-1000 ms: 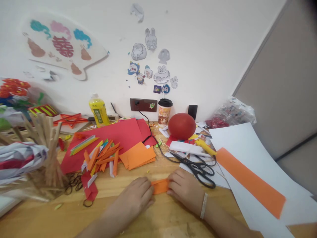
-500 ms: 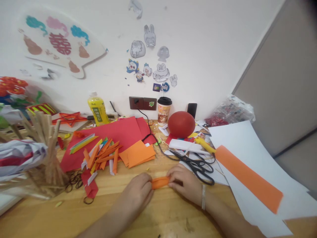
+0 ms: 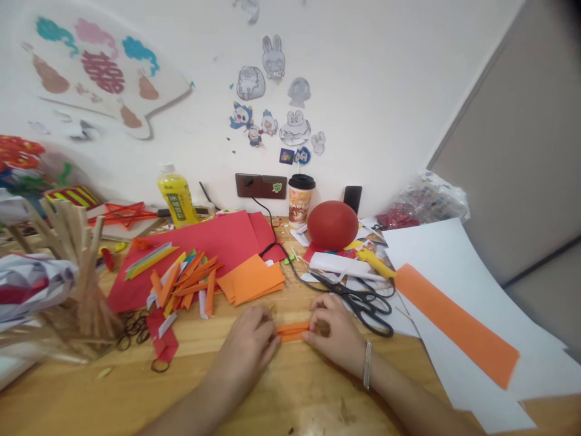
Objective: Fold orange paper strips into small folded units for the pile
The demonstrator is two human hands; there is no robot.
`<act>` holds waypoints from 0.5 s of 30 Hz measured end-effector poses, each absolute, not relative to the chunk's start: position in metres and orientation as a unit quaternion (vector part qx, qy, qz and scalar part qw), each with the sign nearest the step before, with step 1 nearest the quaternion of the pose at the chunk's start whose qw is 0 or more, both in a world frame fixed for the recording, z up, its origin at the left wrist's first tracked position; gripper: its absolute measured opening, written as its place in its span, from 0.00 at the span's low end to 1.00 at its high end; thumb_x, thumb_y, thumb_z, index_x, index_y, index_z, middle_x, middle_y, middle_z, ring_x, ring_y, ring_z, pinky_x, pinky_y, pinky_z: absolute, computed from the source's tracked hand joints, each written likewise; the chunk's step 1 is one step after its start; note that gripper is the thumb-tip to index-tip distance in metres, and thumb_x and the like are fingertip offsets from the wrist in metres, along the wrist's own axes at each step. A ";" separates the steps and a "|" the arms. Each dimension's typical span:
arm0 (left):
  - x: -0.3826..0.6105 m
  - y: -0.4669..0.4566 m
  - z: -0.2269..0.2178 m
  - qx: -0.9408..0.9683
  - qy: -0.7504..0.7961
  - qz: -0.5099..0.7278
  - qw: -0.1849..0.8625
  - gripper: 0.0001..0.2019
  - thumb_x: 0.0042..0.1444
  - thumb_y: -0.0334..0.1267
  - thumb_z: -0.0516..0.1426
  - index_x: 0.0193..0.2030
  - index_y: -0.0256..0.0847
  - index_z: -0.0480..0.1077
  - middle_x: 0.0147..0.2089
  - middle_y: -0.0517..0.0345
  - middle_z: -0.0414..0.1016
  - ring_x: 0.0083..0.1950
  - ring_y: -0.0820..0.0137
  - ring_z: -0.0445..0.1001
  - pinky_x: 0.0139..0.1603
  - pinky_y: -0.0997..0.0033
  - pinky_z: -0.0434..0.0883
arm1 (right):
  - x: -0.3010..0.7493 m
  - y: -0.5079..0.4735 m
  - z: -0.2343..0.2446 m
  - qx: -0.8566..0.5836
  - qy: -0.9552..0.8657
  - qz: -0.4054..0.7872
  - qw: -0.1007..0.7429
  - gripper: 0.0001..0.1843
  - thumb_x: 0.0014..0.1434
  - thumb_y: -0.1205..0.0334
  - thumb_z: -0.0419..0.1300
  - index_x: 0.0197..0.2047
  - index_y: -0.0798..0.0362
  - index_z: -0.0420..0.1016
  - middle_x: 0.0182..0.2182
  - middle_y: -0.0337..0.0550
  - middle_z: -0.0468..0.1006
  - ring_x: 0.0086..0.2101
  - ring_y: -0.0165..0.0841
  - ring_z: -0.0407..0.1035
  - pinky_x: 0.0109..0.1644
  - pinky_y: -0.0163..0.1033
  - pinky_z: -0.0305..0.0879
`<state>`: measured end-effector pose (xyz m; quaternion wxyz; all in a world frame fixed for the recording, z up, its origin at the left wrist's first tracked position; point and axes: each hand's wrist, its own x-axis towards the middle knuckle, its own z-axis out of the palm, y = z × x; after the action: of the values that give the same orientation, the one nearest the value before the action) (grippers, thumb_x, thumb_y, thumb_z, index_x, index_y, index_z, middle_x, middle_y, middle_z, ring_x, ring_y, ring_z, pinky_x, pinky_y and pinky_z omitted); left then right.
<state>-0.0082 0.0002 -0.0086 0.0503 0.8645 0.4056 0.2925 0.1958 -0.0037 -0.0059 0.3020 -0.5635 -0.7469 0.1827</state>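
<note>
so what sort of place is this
Likely a paper-craft workspace, though home or studio I can't tell: folded orange paper is being held, black-handled scissors lie nearby, and cartoon cutouts dot the wall.

Soft even light, left edge seemingly blurred

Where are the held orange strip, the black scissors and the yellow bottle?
Orange strip (image 3: 293,331): head view, middle of its visible stretch.
Black scissors (image 3: 345,293): head view, near the pivot.
Yellow bottle (image 3: 177,204): head view, on its label.
</note>
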 end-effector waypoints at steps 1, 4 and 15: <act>-0.008 0.001 -0.009 0.864 0.408 0.291 0.047 0.08 0.55 0.30 0.51 0.26 0.39 0.66 0.35 0.52 0.67 0.37 0.65 0.68 0.37 0.66 0.69 | 0.195 -0.004 -0.006 -0.568 -0.742 0.184 0.304 0.09 0.43 0.69 0.67 0.20 0.54 0.70 0.35 0.39 0.68 0.39 0.34 0.63 0.44 0.39 0.59; -0.007 0.002 -0.012 0.865 0.413 0.284 0.024 0.07 0.53 0.29 0.52 0.25 0.38 0.66 0.35 0.52 0.68 0.36 0.64 0.67 0.35 0.65 0.69 | 0.193 -0.003 -0.008 -0.576 -0.735 0.179 0.310 0.10 0.42 0.70 0.67 0.19 0.54 0.68 0.34 0.39 0.68 0.38 0.34 0.62 0.43 0.39 0.59; -0.007 0.002 -0.008 0.896 0.345 0.272 -0.066 0.10 0.61 0.35 0.50 0.39 0.46 0.73 0.51 0.52 0.68 0.50 0.60 0.64 0.45 0.58 0.67 | 0.191 -0.003 -0.010 -0.592 -0.740 0.124 0.296 0.09 0.44 0.68 0.65 0.22 0.53 0.67 0.32 0.39 0.68 0.36 0.34 0.62 0.40 0.39 0.58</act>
<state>-0.0067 0.0017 -0.0085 -0.0657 0.8960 0.3448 0.2719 0.1909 -0.0033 -0.0103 0.2960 -0.5916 -0.7396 0.1241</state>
